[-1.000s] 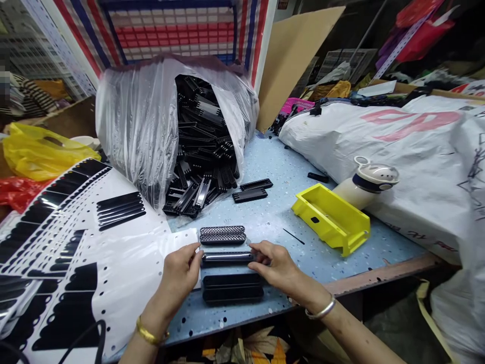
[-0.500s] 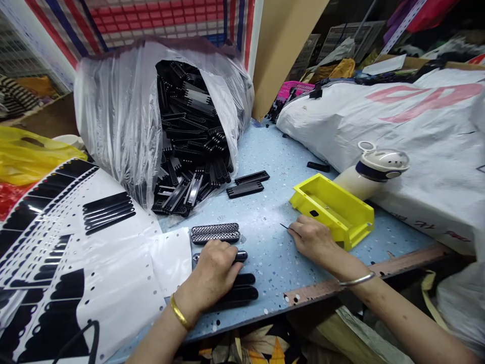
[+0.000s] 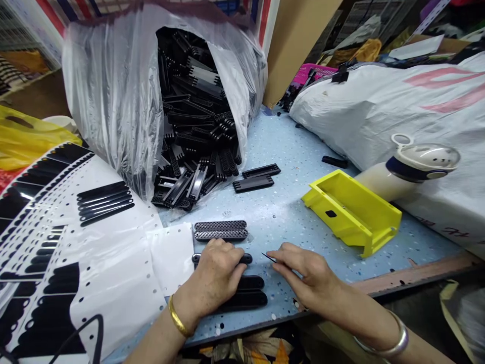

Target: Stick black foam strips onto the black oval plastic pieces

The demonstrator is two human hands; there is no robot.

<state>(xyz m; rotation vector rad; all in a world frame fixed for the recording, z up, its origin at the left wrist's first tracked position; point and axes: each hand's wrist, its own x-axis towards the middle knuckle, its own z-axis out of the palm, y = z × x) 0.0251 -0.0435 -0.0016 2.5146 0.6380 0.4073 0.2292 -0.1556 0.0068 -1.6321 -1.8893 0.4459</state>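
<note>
My left hand [image 3: 217,275] rests with fingers bent over a black oblong piece [image 3: 247,259], whose ends show on either side. Two more smooth black pieces [image 3: 246,299] lie just below, partly under that hand. Above it sit two textured black pieces [image 3: 221,230], side by side. My right hand [image 3: 306,268] pinches a thin dark pointed tool [image 3: 268,257] between thumb and fingertips, its tip toward the left hand. A white sheet [image 3: 172,253] lies left of the textured pieces.
Behind, a plastic bag [image 3: 113,96] spills black parts. Two loose parts [image 3: 253,183] lie before it. At right are a yellow bin [image 3: 356,207], a white bottle [image 3: 382,174] and a white sack [image 3: 352,106]. Sheets of black strips [image 3: 106,202] cover the left side.
My right hand has moved left and nearer, bringing the thin tool close to my left hand. My left hand stays on the black piece. The camera view has shifted slightly.
</note>
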